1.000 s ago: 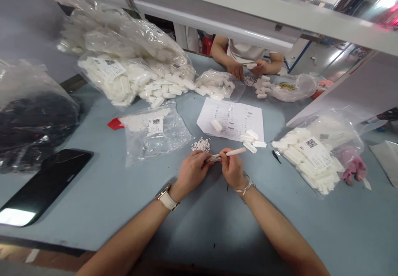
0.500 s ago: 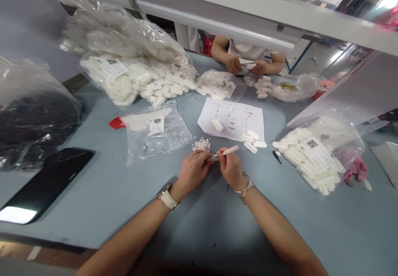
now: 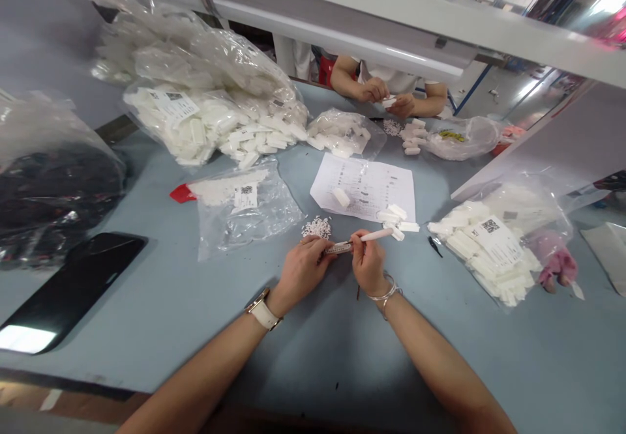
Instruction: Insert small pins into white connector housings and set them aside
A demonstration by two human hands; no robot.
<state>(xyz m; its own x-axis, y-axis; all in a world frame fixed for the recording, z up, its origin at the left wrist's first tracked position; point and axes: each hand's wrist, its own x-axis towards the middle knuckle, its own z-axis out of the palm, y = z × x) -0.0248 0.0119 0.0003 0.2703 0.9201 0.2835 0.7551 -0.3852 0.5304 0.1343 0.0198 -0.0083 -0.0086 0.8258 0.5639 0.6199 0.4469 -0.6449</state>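
My left hand [image 3: 304, 268] is closed on the left end of a small white block [image 3: 339, 247] with a row of tiny marks or holes along it. Pinched in my right hand [image 3: 368, 266] is a white pen-like tool [image 3: 376, 234], its thin dark tip pointing left at the block and its thick end toward the upper right. Just beyond my left hand lies a heap of tiny white pieces [image 3: 317, 227]. Several white blocks [image 3: 397, 217] rest to the right of the tool, partly on a printed sheet [image 3: 362, 180]. One more white block [image 3: 341, 197] sits on the sheet.
A flat plastic bag [image 3: 249, 206] lies left of the sheet, with a red scoop-like piece [image 3: 182, 193]. Large bags of white parts [image 3: 195, 121] stand behind. Another bag [image 3: 493, 245] is at right, a black phone-like slab [image 3: 73, 290] at left. Opposite, a co-worker's hands [image 3: 386, 95] hold a white piece.
My right hand and the tool have shifted slightly right, and the tool leans flatter, showing more of the block. My left hand stays put. The co-worker's hands have come closer together.
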